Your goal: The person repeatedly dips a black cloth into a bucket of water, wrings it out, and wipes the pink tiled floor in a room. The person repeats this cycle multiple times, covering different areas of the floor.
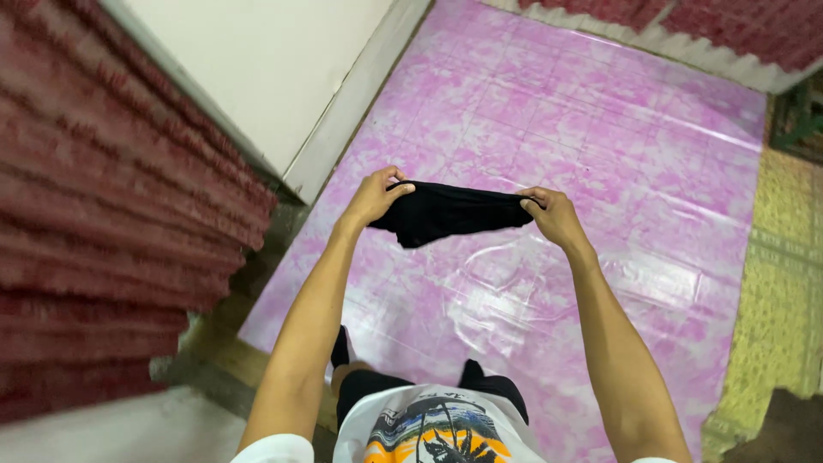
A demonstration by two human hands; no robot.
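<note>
Cloth, black and small, hangs stretched between both hands above the pink sheet. Left hand pinches one top corner, its fingers curled shut over the edge; right hand pinches the other corner the same way, closed tight on the fabric. The upper edge runs nearly taut, and the body of the cloth sags a little below it, clear of the sheet.

Seen from the sheet, a white wall rises along its left side, with dark red corrugated panels further left and more of them beyond its far edge. A yellow patterned floor borders the sheet on the right. The person stands at the sheet's near edge in a white printed shirt.

The step in hand looks like spreading the cloth open by its corners. A next move would likely call for keeping both pinches firm and the top edge level, so that the fabric stays flat rather than bunching.
</note>
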